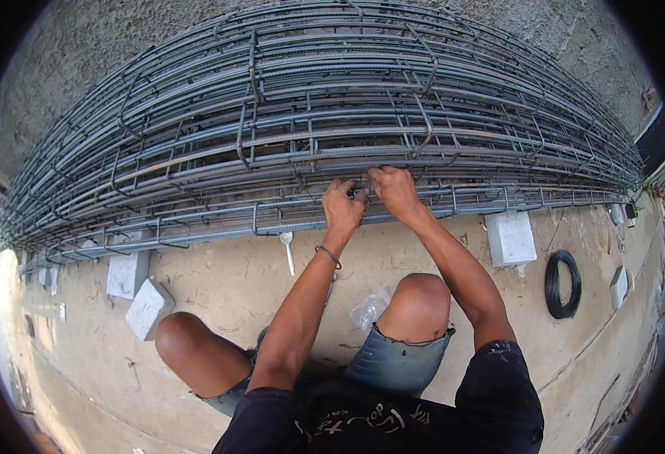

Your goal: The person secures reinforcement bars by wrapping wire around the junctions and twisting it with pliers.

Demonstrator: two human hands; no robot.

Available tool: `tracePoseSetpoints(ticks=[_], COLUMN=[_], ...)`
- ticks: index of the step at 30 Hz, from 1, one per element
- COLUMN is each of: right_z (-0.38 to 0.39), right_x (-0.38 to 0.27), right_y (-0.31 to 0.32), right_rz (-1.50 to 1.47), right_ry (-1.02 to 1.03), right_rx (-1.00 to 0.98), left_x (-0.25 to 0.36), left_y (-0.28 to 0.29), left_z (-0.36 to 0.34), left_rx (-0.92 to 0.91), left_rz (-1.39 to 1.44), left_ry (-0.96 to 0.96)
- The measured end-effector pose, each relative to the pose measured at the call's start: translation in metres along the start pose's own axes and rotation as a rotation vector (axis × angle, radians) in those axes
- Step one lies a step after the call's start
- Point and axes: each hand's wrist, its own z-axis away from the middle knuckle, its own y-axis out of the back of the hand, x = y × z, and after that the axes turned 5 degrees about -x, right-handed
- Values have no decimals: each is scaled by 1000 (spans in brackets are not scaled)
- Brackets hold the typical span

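A long stack of steel rebar cages (347,136) lies across the view in front of me, its bars tied to square stirrups. Both my hands meet at the nearest cage, slightly right of the middle. My left hand (344,204) has its fingers curled at a bar, and what they pinch is too small to make out. Close beside it, my right hand (394,191) is also closed, its fingertips pressed together at the same spot. A thin dark band circles my left wrist.
Pale blocks (511,239) prop the cages, and another block (150,309) lies tilted at the left. A coil of black wire (563,284) rests on the concrete floor at the right. Near my left forearm lies a white plastic spoon (290,253); a clear plastic bag (370,309) sits by my knee.
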Motion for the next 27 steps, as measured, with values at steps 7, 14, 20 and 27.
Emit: tracePoseSetpoints(ticks=[7,14,20,27], right_z=[0,18,52,54], right_x=[11,-22,-27,-35], right_y=[18,40,36,56], right_rz=[20,-94,-153,-70], right_ry=[82,31,-193,-48], right_rx=[-331,-446,-289,-138], left_x=[1,-11,-5,-6], left_y=[-7,0,11,39], left_z=[5,-1,12,123], left_rx=[89,-20,32,317], left_rz=[37,134,62,11], left_ry=[-58,-34,-186,158])
